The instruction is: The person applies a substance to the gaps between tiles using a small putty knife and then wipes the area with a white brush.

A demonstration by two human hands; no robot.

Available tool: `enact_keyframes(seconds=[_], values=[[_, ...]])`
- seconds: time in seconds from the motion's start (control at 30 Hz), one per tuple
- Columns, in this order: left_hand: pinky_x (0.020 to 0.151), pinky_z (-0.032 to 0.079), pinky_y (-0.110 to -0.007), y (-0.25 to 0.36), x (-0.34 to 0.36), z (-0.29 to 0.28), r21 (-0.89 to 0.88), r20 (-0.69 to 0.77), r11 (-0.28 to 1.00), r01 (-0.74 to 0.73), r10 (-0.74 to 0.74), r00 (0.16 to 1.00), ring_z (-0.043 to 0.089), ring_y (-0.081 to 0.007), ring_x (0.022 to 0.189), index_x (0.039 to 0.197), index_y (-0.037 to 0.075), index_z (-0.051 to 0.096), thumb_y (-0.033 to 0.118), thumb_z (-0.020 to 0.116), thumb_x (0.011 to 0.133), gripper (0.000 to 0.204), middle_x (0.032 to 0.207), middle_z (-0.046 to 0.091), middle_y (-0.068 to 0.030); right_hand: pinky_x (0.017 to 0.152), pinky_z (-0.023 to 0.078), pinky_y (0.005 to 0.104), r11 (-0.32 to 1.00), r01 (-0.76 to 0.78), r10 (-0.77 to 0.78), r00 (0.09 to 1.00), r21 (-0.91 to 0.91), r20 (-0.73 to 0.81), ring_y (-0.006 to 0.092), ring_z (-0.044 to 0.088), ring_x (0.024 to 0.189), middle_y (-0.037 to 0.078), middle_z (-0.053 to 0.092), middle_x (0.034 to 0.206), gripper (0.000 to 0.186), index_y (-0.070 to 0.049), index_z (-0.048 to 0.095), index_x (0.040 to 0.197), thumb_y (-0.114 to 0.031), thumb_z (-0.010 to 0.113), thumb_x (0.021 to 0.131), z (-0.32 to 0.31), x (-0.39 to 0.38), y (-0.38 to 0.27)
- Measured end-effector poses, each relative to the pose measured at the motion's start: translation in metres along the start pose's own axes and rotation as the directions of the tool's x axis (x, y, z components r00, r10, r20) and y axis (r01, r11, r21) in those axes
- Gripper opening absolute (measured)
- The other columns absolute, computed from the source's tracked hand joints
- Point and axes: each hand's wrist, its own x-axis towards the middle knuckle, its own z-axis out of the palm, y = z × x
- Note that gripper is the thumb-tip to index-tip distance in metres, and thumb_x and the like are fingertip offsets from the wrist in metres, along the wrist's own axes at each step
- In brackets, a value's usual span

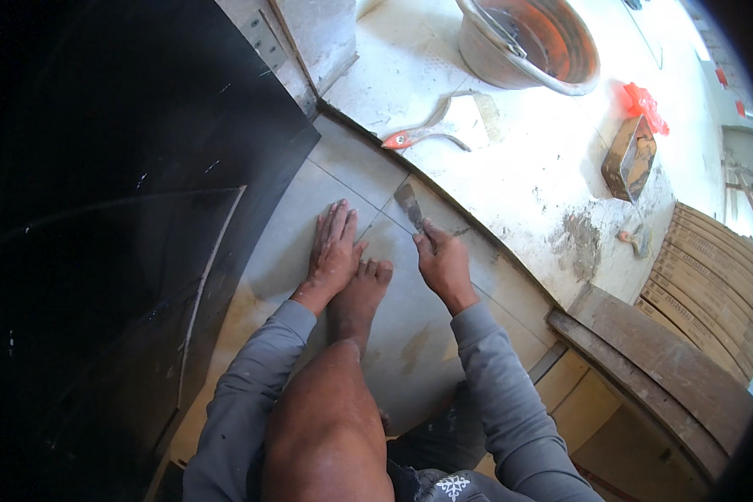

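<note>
My left hand (pixel 335 255) lies on the grey floor tiles (pixel 284 234) with its fingers stretched out, just beside my bare foot (pixel 361 297). My right hand (pixel 442 268) grips a putty knife (pixel 407 203), its metal blade over the tiles near a joint, a little short of the raised white edge. Beyond that edge, a brush-like tool with a red-tipped handle (pixel 400 140) rests on the white surface (pixel 510 176).
A dark panel (pixel 117 276) borders my left. On the white surface are a large bucket (pixel 485 54), a red plastic bag (pixel 644 109), a dirty rectangular container (pixel 623 159) and another small tool (pixel 636 238). Stacked cardboard boxes (pixel 703 284) and a brown ledge (pixel 644 368) sit at right.
</note>
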Motion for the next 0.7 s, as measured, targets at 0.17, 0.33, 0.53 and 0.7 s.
enact_keyframes(seconds=[0.17,0.33,0.53,0.7], values=[[0.12,0.016,-0.055,-0.001,0.0,0.002,-0.009,-0.014,1.0,-0.015,0.015,1.0,0.024,-0.0406,0.145,0.143,-0.004,0.039,0.019,0.066,0.088,0.066,0.156,0.027,-0.0227,0.075,0.053,0.0367,0.998,0.056,-0.056,0.998,-0.007,-0.031,0.0326,0.071,0.083,0.029,0.067,0.093,0.036,0.004,0.065,0.12,-0.02,0.065,0.092,0.003,0.004,0.012],[0.12,0.016,-0.055,0.0,0.001,0.001,0.002,0.005,1.0,-0.006,0.006,1.0,0.024,-0.0405,0.146,0.144,-0.004,0.039,0.019,0.066,0.088,0.066,0.156,0.027,-0.0226,0.074,0.053,0.0354,0.992,0.107,-0.108,0.994,-0.067,-0.022,0.0317,0.071,0.079,0.03,0.066,0.091,0.037,0.004,0.064,0.12,-0.02,0.065,0.092,0.004,0.002,0.011],[0.119,0.017,-0.056,-0.003,-0.002,0.003,-0.009,-0.027,1.0,-0.027,0.027,0.999,0.023,-0.041,0.145,0.143,-0.004,0.039,0.019,0.067,0.088,0.066,0.156,0.027,-0.0225,0.073,0.053,0.0362,0.999,0.034,-0.036,0.999,-0.031,-0.04,0.0335,0.071,0.078,0.029,0.066,0.087,0.037,0.004,0.065,0.119,-0.02,0.065,0.092,-0.001,0.009,0.004],[0.119,0.018,-0.057,-0.004,-0.001,0.005,-0.011,-0.031,1.0,-0.029,0.029,0.999,0.024,-0.0413,0.145,0.143,-0.003,0.04,0.019,0.067,0.087,0.066,0.155,0.028,-0.0227,0.073,0.053,0.0368,0.992,0.091,-0.091,0.996,-0.083,0.003,0.0356,0.07,0.079,0.029,0.065,0.087,0.035,0.004,0.066,0.117,-0.019,0.064,0.091,-0.005,0.007,0.003]])
